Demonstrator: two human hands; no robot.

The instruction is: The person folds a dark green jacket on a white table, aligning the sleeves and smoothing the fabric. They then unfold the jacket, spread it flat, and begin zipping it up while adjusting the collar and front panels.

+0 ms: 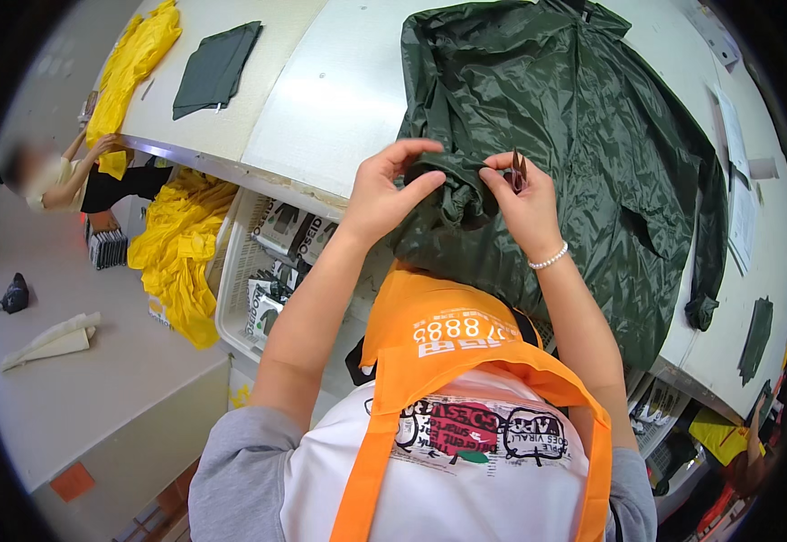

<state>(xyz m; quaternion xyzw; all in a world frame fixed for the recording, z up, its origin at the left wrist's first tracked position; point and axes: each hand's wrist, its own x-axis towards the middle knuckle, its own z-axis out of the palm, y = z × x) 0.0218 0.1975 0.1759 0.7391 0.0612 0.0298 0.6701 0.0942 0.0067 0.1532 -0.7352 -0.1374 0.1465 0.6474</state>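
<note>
A dark green, shiny rain jacket [556, 135] lies spread over the table, its lower part hanging over the near edge toward me. One gathered sleeve cuff [458, 185] is raised between my hands. My left hand [391, 188] curves beside it with thumb and fingers apart, the thumb tip at the fabric's edge. In my right hand [525, 200] a small pair of thread snips [519, 170] is tucked, blades pointing away from me, while thumb and finger pinch the cuff's right side. The jacket's other cuff [702, 313] rests at the table's right.
Folded dark green fabric [217, 70] and a yellow garment [136, 68] lie on the table's far left, where another person [59, 181] works. Below the edge stand a white crate [231, 312] of packaged goods and a heap of yellow garments [181, 248]. Papers [738, 217] lie at right.
</note>
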